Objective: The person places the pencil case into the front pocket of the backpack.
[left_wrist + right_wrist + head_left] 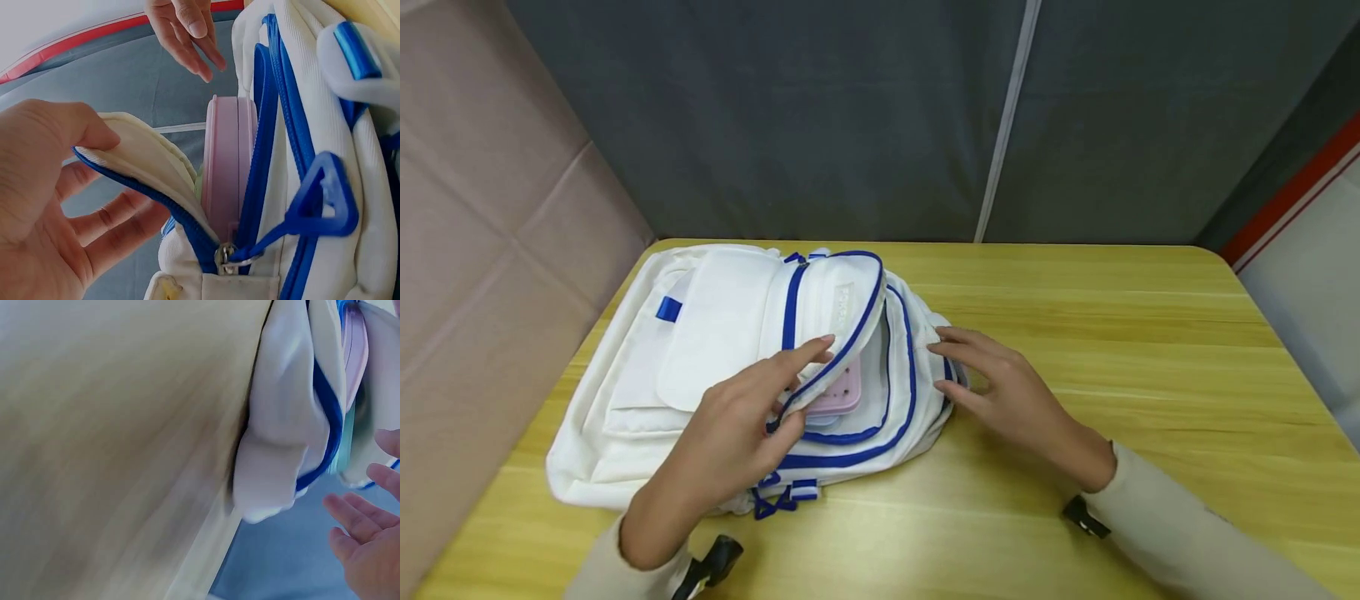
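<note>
A white backpack (718,317) with blue zip trim lies flat on the table, one pocket unzipped. My left hand (733,421) pinches the edge of that pocket's flap (147,147) between thumb and fingers, holding it lifted. Inside the pocket sits a pink case (224,159), partly covered by the flap in the head view. Beside the pink case, the right wrist view shows a strip of something teal (345,437), mostly hidden. My right hand (1003,383) is at the bag's right end, fingers spread and loosely bent, with nothing in it.
The wooden table (1120,333) extends to the right of the bag. A dark grey curtain (820,125) hangs behind its far edge, and a pale pinkish panel (490,208) stands on the left. A blue triangular zip pull (322,200) dangles at the bag's near side.
</note>
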Action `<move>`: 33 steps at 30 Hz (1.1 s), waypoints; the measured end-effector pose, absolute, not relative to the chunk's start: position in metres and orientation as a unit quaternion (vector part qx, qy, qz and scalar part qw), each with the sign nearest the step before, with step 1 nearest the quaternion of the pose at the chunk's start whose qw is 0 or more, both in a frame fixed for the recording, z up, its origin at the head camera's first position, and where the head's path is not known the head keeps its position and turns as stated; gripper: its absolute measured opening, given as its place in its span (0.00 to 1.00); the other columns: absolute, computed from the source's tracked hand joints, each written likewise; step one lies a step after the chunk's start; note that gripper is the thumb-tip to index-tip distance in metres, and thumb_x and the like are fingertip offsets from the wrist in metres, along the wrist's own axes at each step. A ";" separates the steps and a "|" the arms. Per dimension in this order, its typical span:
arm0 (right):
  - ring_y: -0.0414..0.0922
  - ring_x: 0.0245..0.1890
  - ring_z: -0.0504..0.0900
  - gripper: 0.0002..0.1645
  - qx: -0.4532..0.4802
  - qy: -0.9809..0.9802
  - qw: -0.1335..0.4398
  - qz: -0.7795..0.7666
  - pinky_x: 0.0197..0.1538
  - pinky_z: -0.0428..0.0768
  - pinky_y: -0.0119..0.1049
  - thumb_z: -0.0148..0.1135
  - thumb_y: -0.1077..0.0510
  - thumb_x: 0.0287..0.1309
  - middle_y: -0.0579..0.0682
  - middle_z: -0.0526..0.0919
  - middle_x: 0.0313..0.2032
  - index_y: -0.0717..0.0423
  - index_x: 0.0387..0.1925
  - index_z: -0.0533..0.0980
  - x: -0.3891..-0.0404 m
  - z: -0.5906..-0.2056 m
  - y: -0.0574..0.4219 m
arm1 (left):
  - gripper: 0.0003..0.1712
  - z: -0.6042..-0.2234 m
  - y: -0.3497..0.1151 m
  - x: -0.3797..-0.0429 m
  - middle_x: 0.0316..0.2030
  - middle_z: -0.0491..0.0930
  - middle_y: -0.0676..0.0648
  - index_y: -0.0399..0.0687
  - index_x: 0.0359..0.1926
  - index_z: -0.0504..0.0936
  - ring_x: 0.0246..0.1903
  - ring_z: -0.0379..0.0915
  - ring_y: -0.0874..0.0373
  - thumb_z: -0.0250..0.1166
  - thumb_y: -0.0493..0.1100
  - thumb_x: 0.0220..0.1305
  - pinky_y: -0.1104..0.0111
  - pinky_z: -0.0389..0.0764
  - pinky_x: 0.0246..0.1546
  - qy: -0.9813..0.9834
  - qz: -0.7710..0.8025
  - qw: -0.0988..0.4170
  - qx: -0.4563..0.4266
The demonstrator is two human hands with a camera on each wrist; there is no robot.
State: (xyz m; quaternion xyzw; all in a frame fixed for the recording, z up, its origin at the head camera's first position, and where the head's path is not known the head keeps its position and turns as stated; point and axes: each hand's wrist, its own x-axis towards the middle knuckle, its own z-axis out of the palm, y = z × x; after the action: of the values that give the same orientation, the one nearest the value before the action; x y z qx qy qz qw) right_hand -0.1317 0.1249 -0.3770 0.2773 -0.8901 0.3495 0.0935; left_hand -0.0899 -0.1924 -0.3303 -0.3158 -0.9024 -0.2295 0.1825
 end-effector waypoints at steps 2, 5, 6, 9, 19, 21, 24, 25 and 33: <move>0.60 0.66 0.80 0.25 0.275 -0.890 0.109 0.348 0.63 0.82 0.56 0.75 0.62 0.61 0.60 0.80 0.66 0.58 0.59 0.83 -0.132 -0.379 0.133 | 0.41 -0.332 -0.191 -0.090 0.62 0.83 0.55 0.58 0.74 0.74 0.43 0.78 0.63 0.65 0.32 0.58 0.66 0.83 0.37 -0.904 -0.216 0.182 -0.320; 0.61 0.63 0.82 0.24 0.273 -0.886 0.136 0.348 0.61 0.83 0.58 0.76 0.66 0.58 0.62 0.82 0.63 0.60 0.57 0.84 -0.132 -0.382 0.145 | 0.40 -0.334 -0.187 -0.089 0.66 0.80 0.55 0.62 0.73 0.75 0.52 0.78 0.59 0.66 0.35 0.60 0.62 0.83 0.41 -0.908 -0.198 0.173 -0.327; 0.61 0.62 0.83 0.24 0.274 -0.885 0.146 0.347 0.60 0.83 0.58 0.76 0.67 0.57 0.62 0.83 0.63 0.60 0.56 0.84 -0.132 -0.383 0.149 | 0.39 -0.335 -0.186 -0.089 0.67 0.79 0.54 0.62 0.74 0.74 0.57 0.77 0.56 0.67 0.36 0.61 0.60 0.84 0.46 -0.908 -0.192 0.168 -0.333; 0.62 0.60 0.84 0.24 0.273 -0.882 0.169 0.346 0.58 0.83 0.59 0.76 0.69 0.55 0.62 0.84 0.61 0.61 0.55 0.85 -0.131 -0.384 0.160 | 0.39 -0.338 -0.179 -0.088 0.72 0.74 0.52 0.62 0.75 0.72 0.66 0.71 0.48 0.68 0.40 0.64 0.52 0.81 0.59 -0.909 -0.168 0.150 -0.350; 0.61 0.62 0.82 0.25 0.212 -0.898 0.177 0.341 0.59 0.80 0.44 0.76 0.67 0.57 0.60 0.83 0.63 0.56 0.57 0.84 -0.122 -0.383 0.191 | 0.41 -0.360 -0.160 -0.076 0.84 0.51 0.56 0.62 0.81 0.62 0.81 0.44 0.34 0.65 0.58 0.72 0.28 0.56 0.73 -0.940 -0.091 0.068 -0.320; 0.63 0.63 0.81 0.25 0.199 -0.902 0.175 0.341 0.59 0.80 0.49 0.75 0.66 0.59 0.60 0.82 0.64 0.56 0.58 0.84 -0.121 -0.383 0.196 | 0.42 -0.366 -0.156 -0.072 0.84 0.48 0.56 0.60 0.82 0.60 0.82 0.41 0.34 0.63 0.60 0.73 0.29 0.52 0.75 -0.946 -0.078 0.056 -0.308; 0.64 0.63 0.79 0.24 0.182 -0.907 0.174 0.339 0.56 0.78 0.59 0.73 0.65 0.61 0.61 0.81 0.65 0.57 0.59 0.83 -0.120 -0.382 0.205 | 0.42 -0.373 -0.152 -0.066 0.84 0.47 0.56 0.59 0.82 0.60 0.82 0.40 0.35 0.61 0.62 0.74 0.31 0.50 0.77 -0.952 -0.055 0.054 -0.297; 0.64 0.64 0.79 0.23 0.176 -0.909 0.173 0.337 0.56 0.78 0.59 0.73 0.64 0.62 0.61 0.80 0.65 0.56 0.60 0.83 -0.119 -0.382 0.207 | 0.42 -0.374 -0.151 -0.064 0.84 0.47 0.56 0.58 0.82 0.60 0.82 0.40 0.35 0.60 0.63 0.74 0.32 0.50 0.77 -0.952 -0.051 0.057 -0.295; 0.68 0.67 0.75 0.22 0.138 -0.918 0.154 0.339 0.61 0.76 0.54 0.68 0.58 0.69 0.63 0.77 0.68 0.56 0.63 0.81 -0.113 -0.386 0.232 | 0.40 -0.367 -0.160 -0.054 0.83 0.50 0.60 0.67 0.82 0.60 0.82 0.42 0.35 0.59 0.64 0.75 0.32 0.52 0.76 -0.958 -0.059 0.061 -0.273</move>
State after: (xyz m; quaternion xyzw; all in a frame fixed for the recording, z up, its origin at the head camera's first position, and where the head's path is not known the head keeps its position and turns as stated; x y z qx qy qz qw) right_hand -0.1135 0.2316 -0.3861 0.1381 -0.9177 0.3394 0.1535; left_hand -0.0539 -0.1604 -0.3674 -0.2731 -0.9582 -0.0591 0.0610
